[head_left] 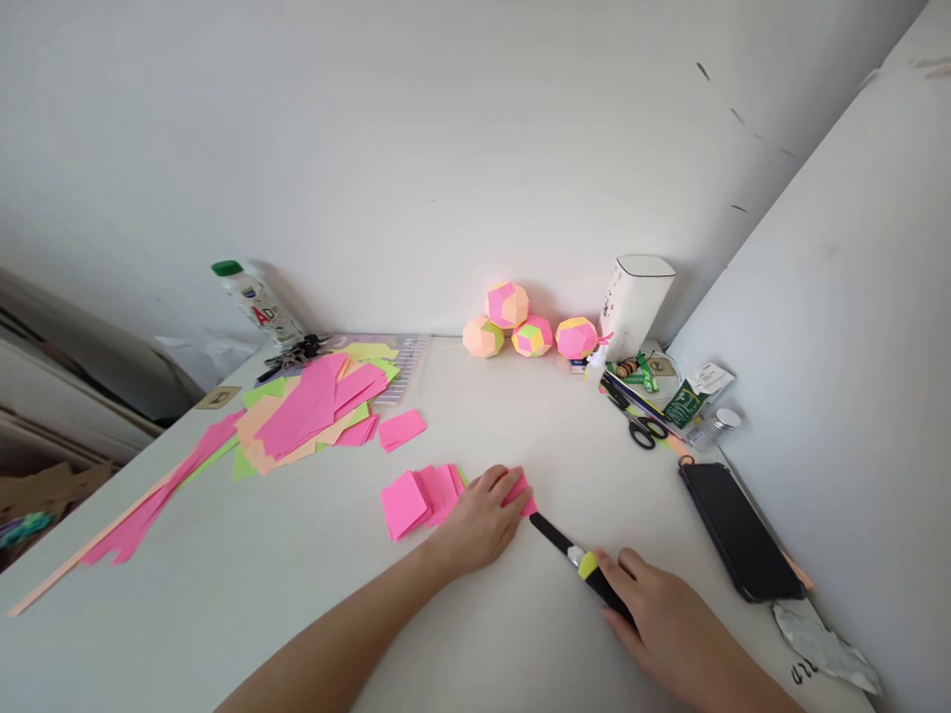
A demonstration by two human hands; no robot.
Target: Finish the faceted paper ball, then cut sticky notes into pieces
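Note:
My left hand [481,517] lies flat on a small pink paper piece [520,492] on the white table [297,594], fingers pressed down on it. My right hand [665,619] grips a black utility knife [576,558] with a yellow slider. The knife's tip touches the pink piece's near edge. A fan of cut pink squares [417,498] lies just left of my left hand. One more pink square [402,429] sits farther back.
A heap of pink, peach and green paper [319,406] and long strips [149,505] lie at the left. Several paper polyhedra [529,325], a white container [639,292], scissors [645,429], keys [293,354], a bottle [257,300] and a black phone [739,530] stand along the back and right.

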